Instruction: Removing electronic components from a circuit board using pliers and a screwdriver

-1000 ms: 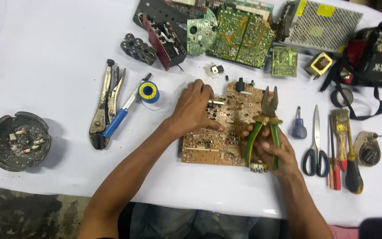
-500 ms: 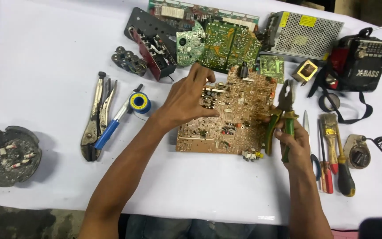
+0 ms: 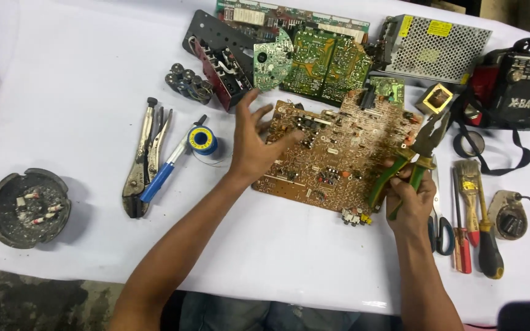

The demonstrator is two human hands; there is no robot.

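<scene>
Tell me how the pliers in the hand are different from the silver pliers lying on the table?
The green-handled pliers are held in the right hand, their tip over the brown circuit board; the silver locking pliers lie untouched on the white table. The green-handled pliers have coloured grips; the silver locking pliers are bare metal. Both are gripping tools with two handles.

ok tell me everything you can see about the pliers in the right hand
The pliers are combination pliers with green and yellow sleeved handles and a dull grey metal head. The right hand grips the handles from below. The head points up and to the right with the jaws slightly parted, at the right edge of the brown circuit board, above the white table cover.
</scene>
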